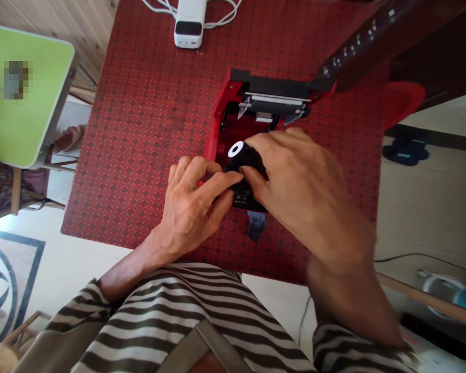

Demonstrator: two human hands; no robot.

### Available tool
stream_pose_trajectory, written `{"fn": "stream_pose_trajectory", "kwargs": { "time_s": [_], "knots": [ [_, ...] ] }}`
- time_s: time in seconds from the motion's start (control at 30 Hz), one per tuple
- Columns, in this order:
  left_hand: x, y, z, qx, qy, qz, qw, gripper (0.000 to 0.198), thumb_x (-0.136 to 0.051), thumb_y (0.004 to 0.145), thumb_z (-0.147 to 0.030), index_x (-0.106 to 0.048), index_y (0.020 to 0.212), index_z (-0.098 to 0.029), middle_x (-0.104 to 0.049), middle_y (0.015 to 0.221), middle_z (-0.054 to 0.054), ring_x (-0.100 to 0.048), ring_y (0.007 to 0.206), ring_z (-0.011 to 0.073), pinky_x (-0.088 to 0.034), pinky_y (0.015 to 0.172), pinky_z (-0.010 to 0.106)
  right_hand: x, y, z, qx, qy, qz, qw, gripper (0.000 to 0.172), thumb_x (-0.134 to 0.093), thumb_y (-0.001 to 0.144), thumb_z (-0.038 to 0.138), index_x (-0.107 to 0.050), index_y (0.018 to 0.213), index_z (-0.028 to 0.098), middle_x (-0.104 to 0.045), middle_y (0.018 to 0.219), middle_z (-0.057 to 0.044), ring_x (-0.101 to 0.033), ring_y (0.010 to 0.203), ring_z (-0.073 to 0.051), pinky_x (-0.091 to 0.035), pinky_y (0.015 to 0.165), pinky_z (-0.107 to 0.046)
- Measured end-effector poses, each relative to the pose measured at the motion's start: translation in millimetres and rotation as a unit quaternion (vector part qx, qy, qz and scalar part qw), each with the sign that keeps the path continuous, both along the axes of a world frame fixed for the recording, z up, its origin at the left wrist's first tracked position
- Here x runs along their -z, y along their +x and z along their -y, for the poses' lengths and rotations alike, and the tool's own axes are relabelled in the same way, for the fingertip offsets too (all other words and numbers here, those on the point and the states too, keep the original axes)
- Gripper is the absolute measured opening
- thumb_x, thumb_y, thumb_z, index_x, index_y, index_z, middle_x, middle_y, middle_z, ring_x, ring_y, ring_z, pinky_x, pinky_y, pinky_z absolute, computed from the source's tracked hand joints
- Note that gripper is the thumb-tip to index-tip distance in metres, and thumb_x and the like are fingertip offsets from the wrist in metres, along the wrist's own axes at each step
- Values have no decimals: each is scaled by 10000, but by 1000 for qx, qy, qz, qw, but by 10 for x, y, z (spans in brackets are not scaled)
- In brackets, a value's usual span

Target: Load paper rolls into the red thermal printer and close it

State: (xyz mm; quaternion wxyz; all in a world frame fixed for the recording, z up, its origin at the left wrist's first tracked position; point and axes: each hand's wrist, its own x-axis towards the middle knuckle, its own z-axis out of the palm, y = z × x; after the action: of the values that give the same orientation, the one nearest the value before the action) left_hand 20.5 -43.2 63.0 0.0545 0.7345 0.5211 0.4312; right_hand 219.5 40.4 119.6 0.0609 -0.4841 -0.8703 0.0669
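A red and black printer-like device (212, 146) lies on the table with its lid raised, showing a roller and a metal bar (277, 98). My right hand (303, 176) is over its open body, fingers and thumb closed around a black roll-like part with a white ring (236, 149) on its end. My left hand (196, 199) is at the device's near left corner. Its index finger and thumb close around the black front edge (241, 199), with the index tip near my right thumb. The far side of the black part is hidden behind my right hand.
The device stands on a red patterned table (147, 129). A white power bank (188, 26) with a white cable sits at the far edge. A dark cloth-like piece (257, 225) pokes out below the device. To the left is a green table (27, 124), with part of a person beside it.
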Motion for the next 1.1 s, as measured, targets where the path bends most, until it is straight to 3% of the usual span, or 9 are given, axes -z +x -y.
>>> {"fn": "stream_pose_trajectory", "kwargs": {
  "time_s": [0.1,0.3,0.47,0.6,0.77,0.87,0.93,1.1],
  "knots": [
    [16,-13,-67,-10,-20,2,1000,272,-742,1227,-105,-931,1330,-270,-814,1169,51,-735,1087,257,-575,959,427,19,-82,-61,-17,-5,37,999,280,-608,1121,73,-823,1194,235,-913,1202,-166,-857,1241,-410,-699,1034,-514],
    [60,-50,-187,-25,-49,-13,998,291,-703,1257,-163,-959,1302,-292,-780,1202,60,-725,1142,266,-578,1072,463,81,-229,-144,20,-8,66,998,299,-608,1064,27,-797,1122,251,-928,1196,-156,-895,1243,-416,-689,949,-466],
    [37,-27,-222,-26,-106,2,994,285,-735,1220,-175,-985,1282,-296,-763,1218,77,-695,1171,293,-586,1080,491,300,-89,-304,-26,2,11,1000,183,-662,1096,157,-792,1050,278,-909,1067,-156,-860,935,-354,-521,673,-428],
    [-45,24,-265,-47,-160,-6,986,264,-764,1178,-195,-1003,1198,-305,-765,1204,93,-668,1181,326,-597,1078,535,464,33,-437,-63,20,-12,998,141,-747,1113,212,-766,997,290,-881,963,-123,-741,760,-269,-419,610,-397],
    [-133,69,-328,-61,-195,-27,979,229,-796,1165,-220,-1005,1108,-295,-756,1180,107,-647,1156,346,-608,1090,577,526,-10,-493,-68,5,-12,998,205,-763,1159,272,-740,957,293,-858,930,-108,-733,763,-277,-486,677,-406],
    [-149,89,-336,-71,-204,-38,976,224,-808,1164,-216,-1006,1091,-290,-746,1176,109,-653,1174,360,-606,1096,590,517,-90,-424,-47,14,-2,999,168,-710,1105,166,-773,1000,281,-885,978,-119,-785,821,-302,-545,727,-423],
    [-145,94,-330,-78,-202,-41,975,231,-809,1166,-207,-1015,1110,-296,-750,1180,108,-657,1187,364,-601,1092,585,480,-107,-346,-34,24,-16,999,243,-648,1061,82,-801,1045,270,-895,1021,-129,-827,908,-331,-621,811,-448],
    [-118,73,-299,-57,-170,-43,983,252,-776,1220,-225,-1012,1233,-313,-777,1219,110,-674,1196,360,-596,1087,560,256,99,-126,-71,7,-165,984,465,-512,1163,81,-897,1227,333,-947,1135,-63,-895,1144,-349,-748,1054,-521]
  ]
}}
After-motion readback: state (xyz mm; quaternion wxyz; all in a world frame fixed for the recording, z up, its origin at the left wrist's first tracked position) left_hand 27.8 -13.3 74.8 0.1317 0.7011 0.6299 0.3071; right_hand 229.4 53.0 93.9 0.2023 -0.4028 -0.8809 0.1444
